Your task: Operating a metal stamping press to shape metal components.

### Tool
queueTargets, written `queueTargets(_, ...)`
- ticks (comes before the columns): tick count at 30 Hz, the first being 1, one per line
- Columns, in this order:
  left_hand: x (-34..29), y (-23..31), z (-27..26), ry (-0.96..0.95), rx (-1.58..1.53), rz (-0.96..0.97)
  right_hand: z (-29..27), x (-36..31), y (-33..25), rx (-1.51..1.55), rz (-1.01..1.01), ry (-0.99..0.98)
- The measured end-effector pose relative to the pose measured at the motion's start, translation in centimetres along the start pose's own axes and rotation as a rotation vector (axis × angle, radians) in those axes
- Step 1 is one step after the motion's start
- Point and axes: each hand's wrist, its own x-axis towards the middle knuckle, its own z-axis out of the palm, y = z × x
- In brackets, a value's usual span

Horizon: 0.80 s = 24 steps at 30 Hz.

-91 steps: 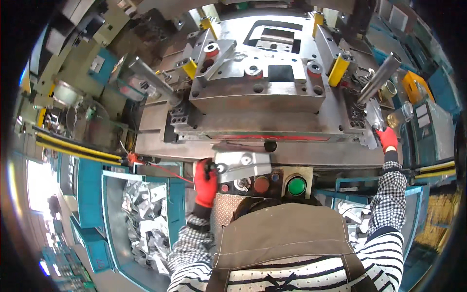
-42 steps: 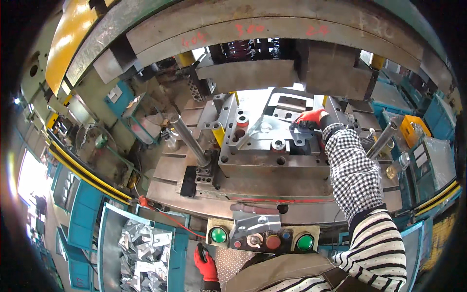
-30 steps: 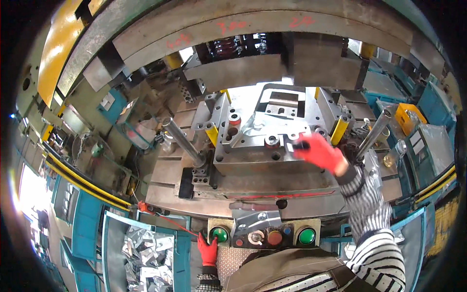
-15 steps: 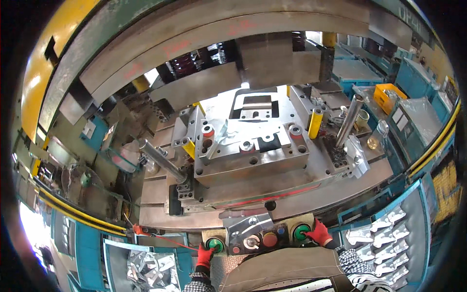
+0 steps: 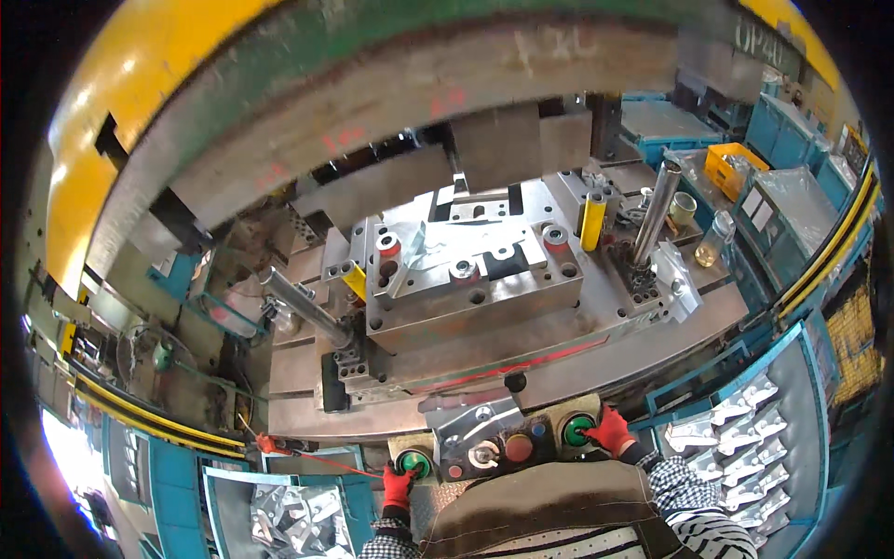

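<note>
My left hand (image 5: 398,486), in a red glove, rests at the edge of a round green push button (image 5: 415,462) with its fingers apart. At the other end of the control box, my right hand (image 5: 612,432), gloved in red too, touches the rim of a second green button (image 5: 578,429), fingers spread. Neither hand holds anything. Between them are a red button (image 5: 519,448) and a bent metal part (image 5: 478,428) lying on the box. Ahead, a shiny sheet-metal piece (image 5: 470,246) sits on the lower die (image 5: 480,312), under the upper press slide (image 5: 410,98).
Steel guide posts (image 5: 658,212) and yellow posts (image 5: 591,222) rise around the die. A bin of metal pieces (image 5: 296,518) stands at left, a rack with rows of formed parts (image 5: 745,456) at right. Yellow rails (image 5: 833,252) flank the press; a clear bottle (image 5: 715,239) stands behind.
The upper press slide has come down, covering more of the die's far side. Both hands have drawn back slightly on the green buttons, and the view has shifted a little.
</note>
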Motion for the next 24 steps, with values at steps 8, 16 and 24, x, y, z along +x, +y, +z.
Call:
queueTargets(8,-3.0,7.7,2.0,0.028,0.078,0.011,1.6,0.5,2.4,0.011,-0.005,0.065)
queueTargets(16,-3.1,6.3,1.0,0.038,0.051,-0.008,0.9,0.4,1.1,0.041,-0.033,0.029)
queueTargets(24,-3.7,12.5,1.3,-0.021,-0.076,-0.071,0.0,0.4,1.2,0.129,-0.040,-0.007)
